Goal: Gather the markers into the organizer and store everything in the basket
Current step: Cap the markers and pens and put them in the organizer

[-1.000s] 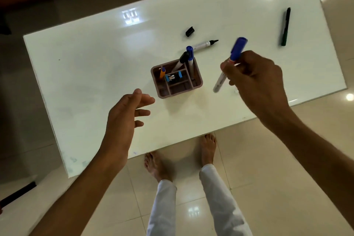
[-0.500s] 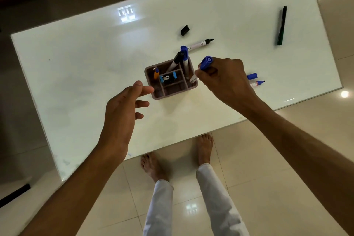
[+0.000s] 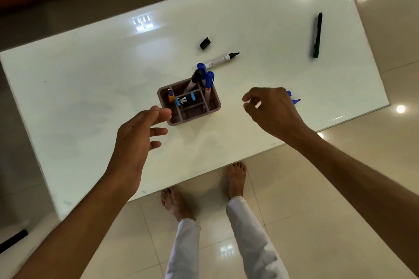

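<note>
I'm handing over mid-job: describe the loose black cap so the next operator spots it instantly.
Start at the brown organizer mid-table. Just beyond it lies an uncapped white marker with a black tip. The black cap lies a little past that marker, alone: short and stubby, unlike the long dark pen far right.

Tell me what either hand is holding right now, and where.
Nothing. The left hand and right hand both hover empty beside the organizer.

Dim, warm overhead light; round glare spots on glossy table (image 3: 90, 88); wide-angle edge warp.
</note>
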Available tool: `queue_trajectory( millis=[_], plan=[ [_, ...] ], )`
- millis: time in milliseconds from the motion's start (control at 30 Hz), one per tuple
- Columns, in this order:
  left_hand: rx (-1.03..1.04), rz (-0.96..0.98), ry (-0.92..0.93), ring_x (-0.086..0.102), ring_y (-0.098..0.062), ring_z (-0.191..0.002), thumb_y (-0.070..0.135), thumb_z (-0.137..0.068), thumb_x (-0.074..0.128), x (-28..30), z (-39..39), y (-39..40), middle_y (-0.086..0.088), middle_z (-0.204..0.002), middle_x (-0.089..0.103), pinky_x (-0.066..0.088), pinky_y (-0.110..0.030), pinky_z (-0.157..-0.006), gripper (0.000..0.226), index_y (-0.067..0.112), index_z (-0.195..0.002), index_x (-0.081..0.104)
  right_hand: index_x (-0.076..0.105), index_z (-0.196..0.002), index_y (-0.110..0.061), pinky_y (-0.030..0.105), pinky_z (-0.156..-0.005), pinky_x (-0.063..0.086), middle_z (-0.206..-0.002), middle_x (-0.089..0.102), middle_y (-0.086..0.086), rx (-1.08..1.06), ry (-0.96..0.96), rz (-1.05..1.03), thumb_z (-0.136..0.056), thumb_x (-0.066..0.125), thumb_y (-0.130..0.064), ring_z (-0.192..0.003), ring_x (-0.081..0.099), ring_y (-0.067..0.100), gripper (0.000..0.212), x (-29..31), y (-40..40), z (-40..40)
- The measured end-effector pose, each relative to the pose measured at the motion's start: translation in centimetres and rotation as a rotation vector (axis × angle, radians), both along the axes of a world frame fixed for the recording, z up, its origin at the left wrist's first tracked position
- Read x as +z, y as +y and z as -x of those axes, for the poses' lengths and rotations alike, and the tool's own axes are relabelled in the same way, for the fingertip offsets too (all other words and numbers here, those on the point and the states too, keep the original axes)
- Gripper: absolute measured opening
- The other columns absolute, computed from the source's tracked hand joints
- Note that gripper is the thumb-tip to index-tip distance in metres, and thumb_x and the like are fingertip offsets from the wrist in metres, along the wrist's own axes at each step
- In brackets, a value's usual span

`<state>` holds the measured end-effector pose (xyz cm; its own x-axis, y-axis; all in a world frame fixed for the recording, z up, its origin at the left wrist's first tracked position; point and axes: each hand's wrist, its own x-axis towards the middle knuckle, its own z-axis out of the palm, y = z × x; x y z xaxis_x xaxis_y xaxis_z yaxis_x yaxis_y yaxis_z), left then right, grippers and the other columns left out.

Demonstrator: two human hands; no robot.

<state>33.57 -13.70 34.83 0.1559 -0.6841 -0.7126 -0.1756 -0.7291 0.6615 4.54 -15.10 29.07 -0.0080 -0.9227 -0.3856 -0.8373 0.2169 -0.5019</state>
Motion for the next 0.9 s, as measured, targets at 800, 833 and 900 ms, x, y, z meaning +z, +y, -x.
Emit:
queue_trajectory(
  millis=[800,833,900],
  plan=[
    [-0.271,0.094,-0.182,0.068,-0.013,-0.1,0.037,-0.094,0.069,-3.6,3.0,-16.1,0.008,-0.108,0.076,0.052,-0.032,-0.089,0.019,0.024,-0.107,0.074,0.069,-0.097,-0.012,0.024,-0.051,0.052,-0.101,0.079,0.021,-0.834,-0.895,-0.177,-0.086,0.078,-0.018,-0.063,0.074,0.025,0.016,-0.5,-10.4,5.3],
    [-0.316,0.116,-0.216,0.068,-0.011,-0.1,0.036,-0.093,0.071,-4.5,3.6,-17.2,0.009,-0.107,0.075,0.052,-0.029,-0.088,0.019,0.024,-0.107,0.073,0.07,-0.101,-0.015,0.023,-0.057,0.054,-0.111,0.078,0.019,-0.868,-0.976,-0.222,-0.089,0.076,-0.019,-0.067,0.074,0.021,0.014,-0.1,-9.9,6.3],
    [-0.422,0.168,-0.305,0.066,-0.011,-0.103,0.035,-0.092,0.074,-6.2,5.1,-19.1,0.01,-0.105,0.072,0.051,-0.024,-0.087,0.022,0.023,-0.109,0.072,0.069,-0.104,-0.018,0.021,-0.065,0.056,-0.118,0.078,0.013,-0.902,-1.054,-0.255,-0.093,0.072,-0.022,-0.073,0.074,0.015,0.012,0.2,-8.7,8.2]
  ],
)
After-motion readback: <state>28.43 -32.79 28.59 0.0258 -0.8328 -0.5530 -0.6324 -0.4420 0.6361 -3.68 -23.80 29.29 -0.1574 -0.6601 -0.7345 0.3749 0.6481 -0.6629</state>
